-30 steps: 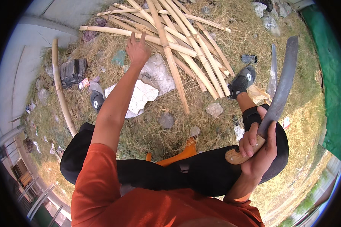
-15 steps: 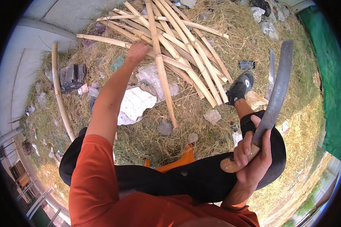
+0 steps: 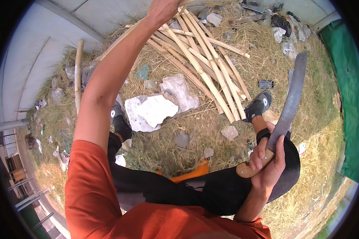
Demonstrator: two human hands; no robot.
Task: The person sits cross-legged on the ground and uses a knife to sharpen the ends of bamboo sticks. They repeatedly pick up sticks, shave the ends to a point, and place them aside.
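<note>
My left hand [image 3: 164,11] is stretched far ahead at the top edge, closed around a pale split-bamboo strip [image 3: 121,38]. Part of that strip shows left of my forearm; the fingers are partly cut off by the picture edge. Below and right of this hand lies a loose pile of similar bamboo strips [image 3: 211,63] on dry grass. My right hand [image 3: 269,163], over my right thigh, grips a machete [image 3: 290,99] by its wooden handle. Its broad, slightly curved dark blade points up and away, touching nothing that I can see.
Pale stone slabs [image 3: 158,111] lie between my feet, with smaller stones [image 3: 229,132] nearby. A bamboo pole [image 3: 78,71] leans at the left near a grey wall [image 3: 48,51]. Rubbish [image 3: 283,26] lies far right, beside a green sheet [image 3: 345,99]. Something orange [image 3: 193,172] is beneath me.
My left hand has moved farther ahead, lifting a bamboo strip off the pile. The strip that crossed the pile's top no longer lies there. My right hand still holds the machete, almost unmoved.
</note>
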